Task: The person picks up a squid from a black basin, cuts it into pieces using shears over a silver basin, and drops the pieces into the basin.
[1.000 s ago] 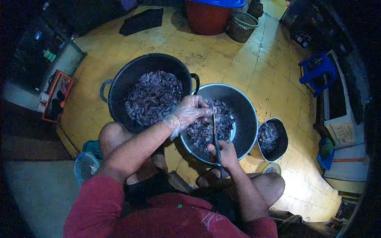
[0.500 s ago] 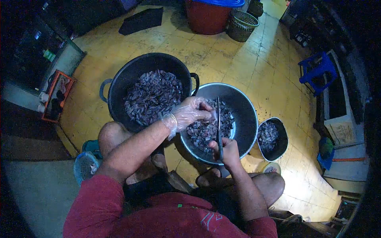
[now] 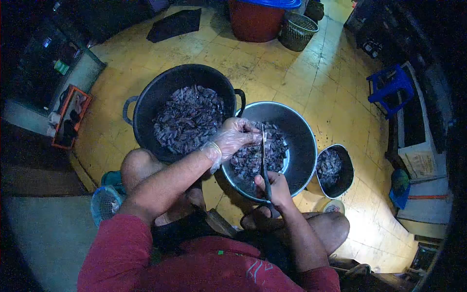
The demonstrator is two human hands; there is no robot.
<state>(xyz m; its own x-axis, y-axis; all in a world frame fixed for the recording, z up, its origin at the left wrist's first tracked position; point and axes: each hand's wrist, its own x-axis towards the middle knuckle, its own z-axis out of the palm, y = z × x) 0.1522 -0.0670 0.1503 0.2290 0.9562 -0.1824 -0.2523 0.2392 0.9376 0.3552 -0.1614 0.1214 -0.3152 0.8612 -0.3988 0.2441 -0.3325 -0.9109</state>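
My left hand, in a clear plastic glove with a band at the wrist, pinches a small pale piece that looks like squid. The fingers mostly hide that piece. In my bare right hand is a pair of long dark-handled scissors, its blades pointing away from me and touching or close beside the left fingertips. Both hands are over a silver metal basin, partly filled with small dark purplish pieces. To the left stands a big black tub holding a heap of similar pieces.
A smaller container with more pieces stands right of the basin, a small round tub near my knee. Farther off are a red bin, a mesh basket, a blue stool and an orange rack. A light-blue basket sits at left.
The scissors have shifted slightly left, and their blades have turned and come closer to the left fingertips. My left hand has barely moved.
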